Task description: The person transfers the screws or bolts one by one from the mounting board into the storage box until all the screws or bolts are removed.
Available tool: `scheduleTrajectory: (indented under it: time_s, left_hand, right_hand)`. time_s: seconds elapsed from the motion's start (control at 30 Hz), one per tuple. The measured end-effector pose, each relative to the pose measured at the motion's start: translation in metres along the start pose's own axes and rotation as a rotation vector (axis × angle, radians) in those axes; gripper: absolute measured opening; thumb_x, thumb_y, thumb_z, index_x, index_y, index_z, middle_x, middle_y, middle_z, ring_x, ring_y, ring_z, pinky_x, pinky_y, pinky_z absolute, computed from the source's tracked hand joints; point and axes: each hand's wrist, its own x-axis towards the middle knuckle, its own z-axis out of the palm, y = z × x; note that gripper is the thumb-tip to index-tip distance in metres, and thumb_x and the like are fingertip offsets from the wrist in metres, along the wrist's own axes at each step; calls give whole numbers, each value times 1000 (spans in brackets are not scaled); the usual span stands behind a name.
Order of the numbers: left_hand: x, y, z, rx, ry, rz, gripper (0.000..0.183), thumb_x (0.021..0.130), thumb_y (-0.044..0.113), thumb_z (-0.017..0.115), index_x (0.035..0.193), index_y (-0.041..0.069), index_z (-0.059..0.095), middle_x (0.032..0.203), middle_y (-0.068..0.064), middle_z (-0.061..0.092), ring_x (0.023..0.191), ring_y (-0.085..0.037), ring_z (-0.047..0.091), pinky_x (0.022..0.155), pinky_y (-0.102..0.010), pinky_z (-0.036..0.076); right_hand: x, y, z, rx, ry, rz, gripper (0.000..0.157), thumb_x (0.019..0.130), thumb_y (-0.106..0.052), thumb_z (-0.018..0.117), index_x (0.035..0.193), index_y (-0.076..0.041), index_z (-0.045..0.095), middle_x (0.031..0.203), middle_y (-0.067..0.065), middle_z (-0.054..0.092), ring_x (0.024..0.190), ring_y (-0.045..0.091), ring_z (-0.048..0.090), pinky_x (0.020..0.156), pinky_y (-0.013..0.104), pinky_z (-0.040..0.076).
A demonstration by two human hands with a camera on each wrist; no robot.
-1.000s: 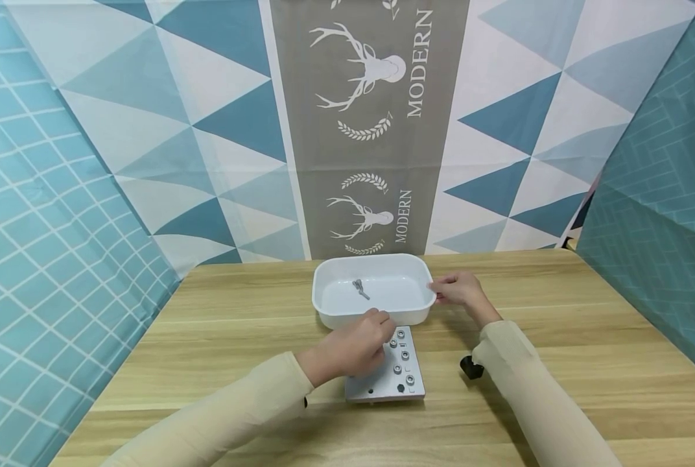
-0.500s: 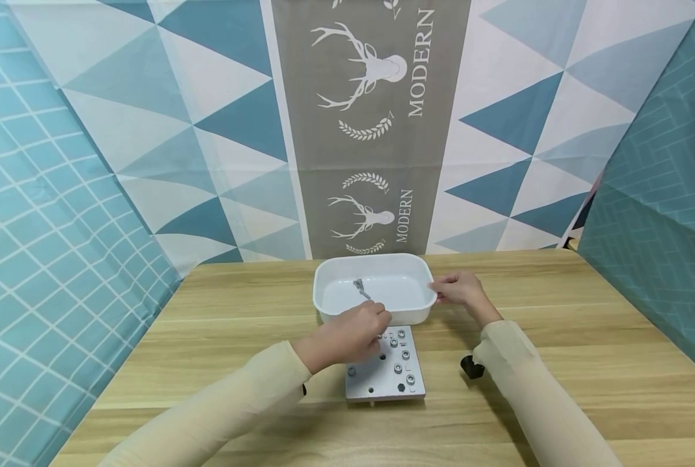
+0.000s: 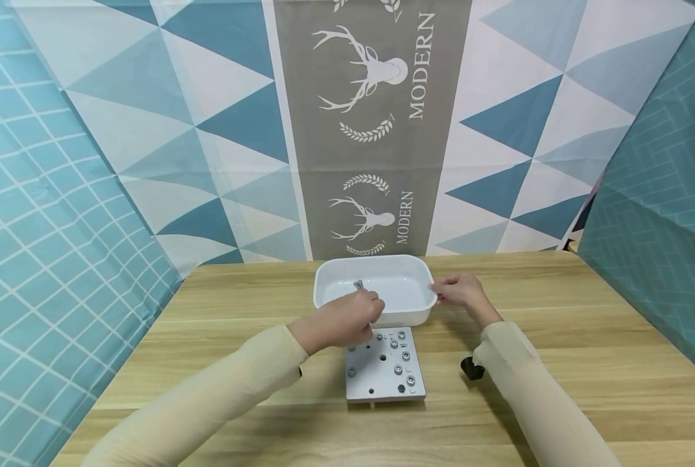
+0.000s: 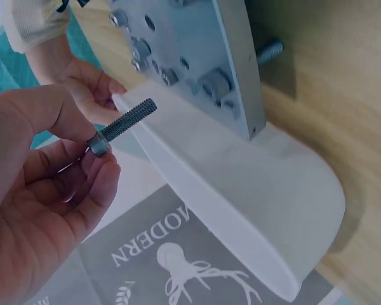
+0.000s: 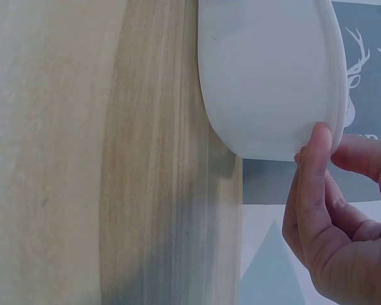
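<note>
My left hand is over the near rim of the white tray. In the left wrist view its thumb and finger pinch a socket-head bolt by the head, the threaded shank pointing out. With thumb and fingers my right hand pinches the tray's rim at the right end. A silver metal plate lies just in front of the tray, with several bolts set in it and a few open holes. Inside the tray, grey bolts show partly behind the left hand.
A small black object lies on the wooden table beside the right forearm. Behind the table hangs a patterned cloth with deer prints, and blue sheets flank both sides.
My left hand has moved left and slightly away from the body, off the plate and over the tray's near side, uncovering more of the plate. The right hand stays on the rim.
</note>
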Motion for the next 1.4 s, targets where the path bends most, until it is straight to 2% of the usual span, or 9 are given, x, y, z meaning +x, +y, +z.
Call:
scheduleTrajectory:
  time_s: [0.13,0.3,0.57,0.77,0.97,1.1,1.4]
  left_hand:
    - [3,-7,-6,6,15,8,11,72,-1,64,78,6,58,74,-1,57,67,-10,48,59,-20,42]
    - [5,-11,-17,0,3,18,10,72,-2,62,77,6,58,74,-2,56,66,-11,46,58,-21,39]
    - [11,-17,-32,6,-2,32,15,70,-5,59,71,8,54,68,3,45,66,-11,42,57,-20,36]
    - [16,-24,-38,-55,-17,53,15,70,-6,58,69,8,53,67,4,42,66,-10,41,57,-19,33]
    - [24,-31,-44,-82,-64,33,12,74,-2,61,72,8,54,69,2,48,66,-10,42,59,-20,35]
    - [30,-36,-47,-95,-100,-11,11,76,1,63,74,8,56,69,3,50,66,-9,44,59,-19,36]
    - [41,-49,-46,-79,-113,-88,9,77,2,63,74,9,58,68,3,52,64,-10,47,57,-18,38]
  right_hand:
    - [-1,-1,-1,6,2,-2,36,89,-16,65,114,9,63,82,7,69,66,8,64,76,32,59]
    - [-1,0,0,11,5,1,34,89,-15,66,112,9,64,81,6,69,66,8,65,77,32,59]
    - [0,2,1,13,11,-2,33,89,-15,65,111,9,64,80,5,68,67,8,64,77,32,59]
    - [1,2,1,6,8,1,34,89,-16,65,112,9,64,80,6,69,67,8,65,79,33,59]
    - [2,3,1,-10,13,4,33,89,-17,65,112,7,66,83,7,69,66,8,64,78,33,59]
    - [2,3,1,-10,12,5,33,89,-17,65,111,7,66,82,7,69,66,8,64,77,32,59]
    - [3,3,1,-8,15,12,33,89,-17,65,112,7,66,85,8,70,68,10,65,76,31,59]
